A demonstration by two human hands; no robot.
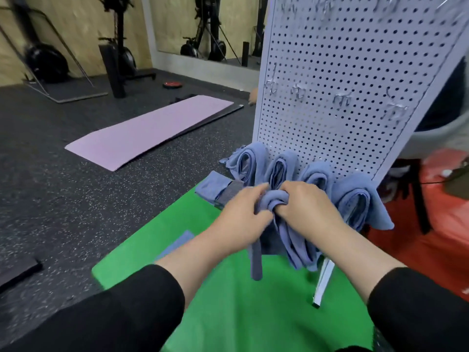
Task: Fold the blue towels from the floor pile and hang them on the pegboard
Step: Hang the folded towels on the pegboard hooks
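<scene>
Floor: dark speckled rubber floor [63, 199] spreads left of and beyond both hands; a pink mat [152, 130] lies well off to the far left.
Green mat: the green mat [228, 301] lies under both forearms, reaching forward toward the board.
Pegboard: the white pegboard [342, 72] stands just beyond the hands, leaning back, with a row of bare metal hooks [299, 91] above and ahead of them.
Hung towels: four hung towels [355, 199] drape from the board's lowest row, directly past the knuckles, the rightmost beside the right hand.
Floor pile: blue cloth [218, 186] lies on the mat just ahead of and left of the left hand.
Held towel: the held towel [276, 199] is bunched between the two hands; its long axis hangs straight down below them, a narrow tail nearest the left wrist.
Left hand: the left hand [241, 212] curls its fingers round the bunch from the left.
Right hand: the right hand [307, 207] clutches the same bunch from the right, knuckles touching the left's.
Key relation: the free hooks sit up and forward; judged from here, the right hand is nearer them.
</scene>
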